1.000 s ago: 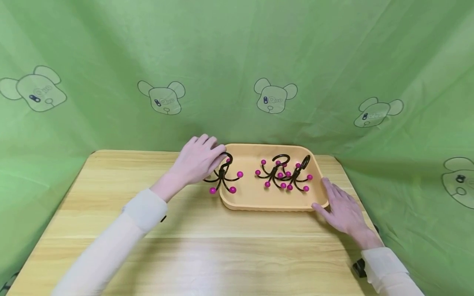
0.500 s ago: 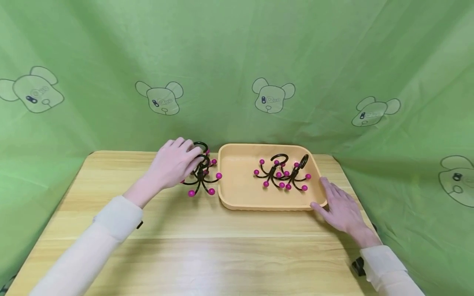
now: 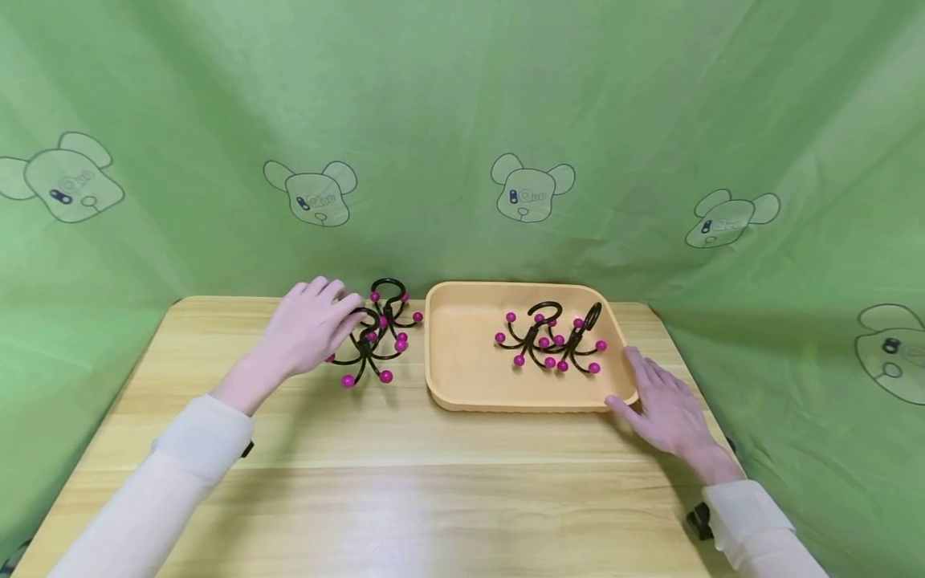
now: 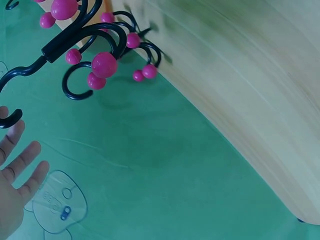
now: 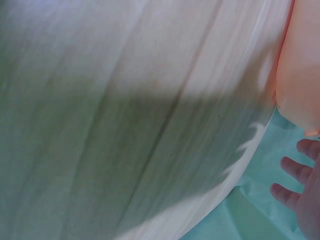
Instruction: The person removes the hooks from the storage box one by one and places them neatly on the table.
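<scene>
My left hand (image 3: pixel 307 325) holds a black hook hanger (image 3: pixel 364 348) by its curved top, left of the tray. Its several curled arms end in pink balls, pointing downward. Just behind it, a second hook hanger (image 3: pixel 388 313) stands on the table, partly overlapped. In the left wrist view, the held hanger's top hook (image 4: pixel 20 71) reaches to the spread fingers (image 4: pixel 32 172); the thumb is out of frame. My right hand (image 3: pixel 668 413) rests against the right end of the peach tray (image 3: pixel 466 361), thumb at its front corner. Two more hangers (image 3: pixel 532 339) sit side by side inside the tray.
The wooden table (image 3: pixel 405 490) runs back to a green curtain (image 3: pixel 433 120) printed with mouse heads. The curtain also hangs at both sides. The tray stands near the table's back edge.
My left hand has carried the held hook hanger leftward, from over the tray's left rim to beside the hanger on the table. The right hand stays at the tray.
</scene>
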A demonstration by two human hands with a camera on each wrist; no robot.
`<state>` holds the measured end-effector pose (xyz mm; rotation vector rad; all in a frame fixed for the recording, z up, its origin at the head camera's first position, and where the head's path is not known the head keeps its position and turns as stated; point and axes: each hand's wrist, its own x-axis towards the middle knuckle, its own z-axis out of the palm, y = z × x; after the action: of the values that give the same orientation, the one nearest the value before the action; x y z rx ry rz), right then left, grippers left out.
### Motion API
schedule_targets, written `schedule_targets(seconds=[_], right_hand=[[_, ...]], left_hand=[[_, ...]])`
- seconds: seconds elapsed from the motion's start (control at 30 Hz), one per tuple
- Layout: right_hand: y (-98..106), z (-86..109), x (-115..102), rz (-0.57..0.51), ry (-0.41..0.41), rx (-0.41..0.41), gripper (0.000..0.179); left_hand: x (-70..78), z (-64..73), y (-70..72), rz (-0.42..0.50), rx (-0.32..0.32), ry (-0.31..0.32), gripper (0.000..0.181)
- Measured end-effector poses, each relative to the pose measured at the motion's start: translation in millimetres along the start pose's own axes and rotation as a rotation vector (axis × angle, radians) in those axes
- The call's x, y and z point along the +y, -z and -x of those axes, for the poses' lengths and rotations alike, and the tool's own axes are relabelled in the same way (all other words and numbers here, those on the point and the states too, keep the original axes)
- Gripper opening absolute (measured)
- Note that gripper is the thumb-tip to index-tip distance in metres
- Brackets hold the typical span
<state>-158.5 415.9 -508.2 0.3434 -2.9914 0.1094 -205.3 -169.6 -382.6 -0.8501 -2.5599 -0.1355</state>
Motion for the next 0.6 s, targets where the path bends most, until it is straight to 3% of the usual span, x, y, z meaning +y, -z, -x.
schedule_targets(seconds=[0.6], right_hand=[[0.6, 0.3, -0.7, 0.007, 0.008, -0.003, 0.098]], left_hand=[[-35.8, 14.2, -3.1, -0.012, -0.055, 0.034, 0.025]])
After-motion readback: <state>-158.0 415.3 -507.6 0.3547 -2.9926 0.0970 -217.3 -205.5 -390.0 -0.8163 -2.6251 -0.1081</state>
